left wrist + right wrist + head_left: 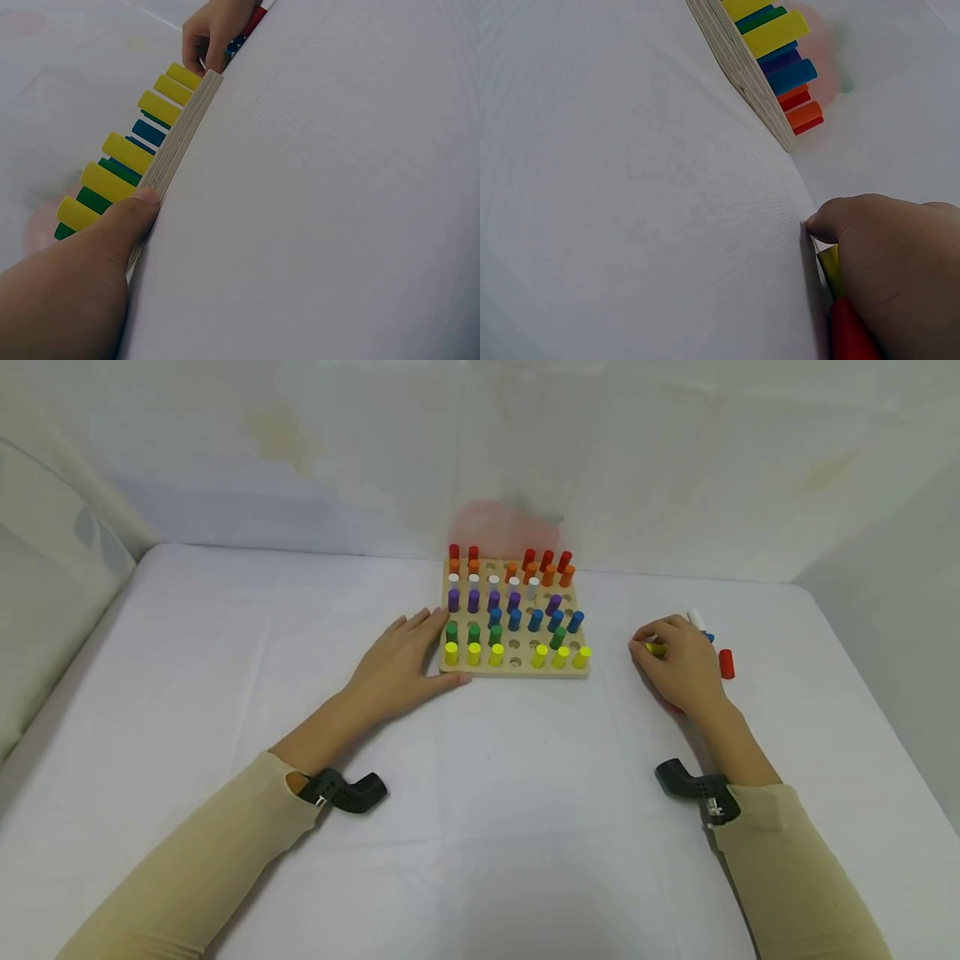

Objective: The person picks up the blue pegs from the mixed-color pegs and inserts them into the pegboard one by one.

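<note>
A wooden pegboard lies on the table with rows of upright pegs in red, orange, white, purple, blue, green and yellow; some holes are bare. My left hand rests against its left side, fingers extended, with the thumb along the front edge. To the right of the board my right hand is down at the table, thumb and fingertips close together. A yellow peg shows between thumb and fingers, partly hidden; whether they grip it is unclear. A red peg lies beside it in the right wrist view.
Around the right hand lie a white peg, a blue peg and a loose red peg, some partly covered by the hand. A pale patterned cloth rises behind the board. White cloth covers the table.
</note>
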A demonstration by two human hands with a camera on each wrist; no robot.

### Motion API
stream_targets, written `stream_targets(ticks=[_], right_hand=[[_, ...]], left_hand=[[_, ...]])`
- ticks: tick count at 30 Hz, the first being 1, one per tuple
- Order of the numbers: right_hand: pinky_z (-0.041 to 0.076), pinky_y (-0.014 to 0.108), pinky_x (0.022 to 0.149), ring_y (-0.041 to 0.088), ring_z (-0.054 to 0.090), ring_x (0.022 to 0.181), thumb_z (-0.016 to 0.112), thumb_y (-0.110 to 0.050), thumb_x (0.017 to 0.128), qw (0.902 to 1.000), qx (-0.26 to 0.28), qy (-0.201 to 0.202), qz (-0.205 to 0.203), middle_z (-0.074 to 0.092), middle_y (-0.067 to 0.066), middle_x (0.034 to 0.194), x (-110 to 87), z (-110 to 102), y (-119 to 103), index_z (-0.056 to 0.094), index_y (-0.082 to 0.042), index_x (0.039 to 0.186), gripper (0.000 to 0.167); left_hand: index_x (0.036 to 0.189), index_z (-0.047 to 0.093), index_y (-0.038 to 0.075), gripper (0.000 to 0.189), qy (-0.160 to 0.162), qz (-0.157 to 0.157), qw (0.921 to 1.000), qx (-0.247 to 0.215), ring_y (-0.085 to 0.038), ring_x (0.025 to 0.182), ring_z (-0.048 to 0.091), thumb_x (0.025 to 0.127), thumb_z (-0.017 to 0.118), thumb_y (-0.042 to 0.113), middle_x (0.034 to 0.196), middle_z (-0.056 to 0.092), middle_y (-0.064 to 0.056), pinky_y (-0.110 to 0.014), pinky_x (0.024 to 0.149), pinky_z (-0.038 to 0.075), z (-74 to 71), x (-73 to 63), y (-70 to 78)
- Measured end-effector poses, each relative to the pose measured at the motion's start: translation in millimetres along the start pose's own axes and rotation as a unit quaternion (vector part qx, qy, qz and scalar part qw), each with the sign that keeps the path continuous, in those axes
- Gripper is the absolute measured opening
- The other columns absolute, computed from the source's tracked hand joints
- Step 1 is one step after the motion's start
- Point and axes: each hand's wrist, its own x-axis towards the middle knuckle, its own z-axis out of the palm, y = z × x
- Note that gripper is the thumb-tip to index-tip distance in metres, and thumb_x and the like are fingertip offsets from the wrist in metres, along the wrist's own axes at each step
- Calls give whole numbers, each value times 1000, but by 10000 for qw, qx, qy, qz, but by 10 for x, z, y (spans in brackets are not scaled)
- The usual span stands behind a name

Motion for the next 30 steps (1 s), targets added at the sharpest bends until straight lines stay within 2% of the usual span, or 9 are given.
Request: stream_targets(ticks=[30], right_hand=[[54,54,87,37,61,102,64,-20,97,10000,12,57,19,66,21,118,4,23,18,72,-1,106,22]], left_hand=[[161,25,11,104,-39,-22,10000,4,-31,157,25,86,64,71,166,31,-12,-49,131,18,-11,1,8]])
